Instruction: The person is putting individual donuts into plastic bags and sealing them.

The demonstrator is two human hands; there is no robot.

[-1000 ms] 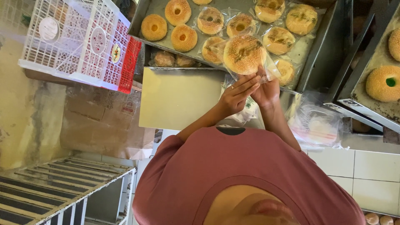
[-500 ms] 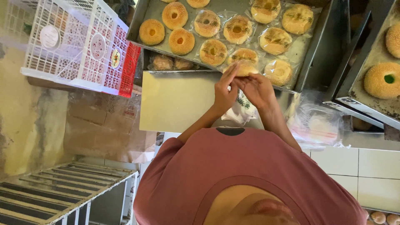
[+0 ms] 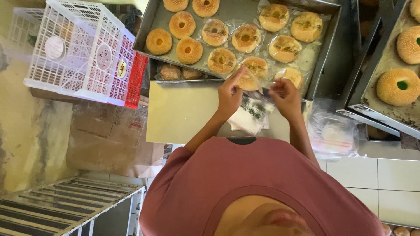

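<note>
**A:** Standing right behind the person in the pink shirt (image 3: 258,183). Only the head view here. Landmark is the big metal tray (image 3: 326,48) of ring-shaped buns. Both hands are at its near edge, working a bun in a clear plastic wrapper (image 3: 250,78).

**B:** How are the hands?

**A:** Left hand (image 3: 229,94) has its fingers curled onto the wrapper's left side with the forefinger sticking up against the bun. Right hand (image 3: 285,95) is pinching the loose plastic at the wrapper's right end. So neither is spread flat.

**B:** And around the tray?

**A:** Just below its near edge, under the hands, there's a stack of empty clear bags (image 3: 251,116). Left of the tray sits a white plastic crate (image 3: 83,52) with a red end. Right of it there's another tray with sesame buns (image 3: 400,85).
</note>
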